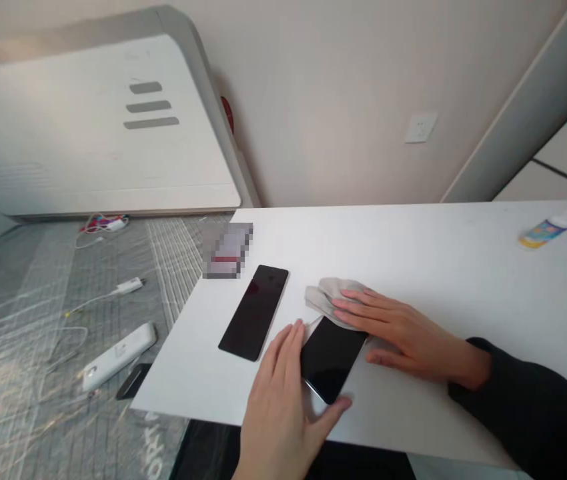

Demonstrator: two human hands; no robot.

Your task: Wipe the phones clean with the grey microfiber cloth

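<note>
On the white table (438, 267) lie two black phones. My left hand (283, 400) grips the near phone (331, 357) by its lower left edge, thumb under the bottom corner. My right hand (403, 330) lies flat, fingers pressing a grey cloth (326, 297) against the top of that phone's screen. The other phone (256, 311) lies face up to the left, untouched.
A small spray bottle (556, 227) lies at the table's far right. A blurred card (227, 250) sits at the far left corner. Left of the table, a plastic-wrapped mattress (38, 347) carries a white power bank (118, 355), charger cables (113, 291) and a dark small item (133, 381).
</note>
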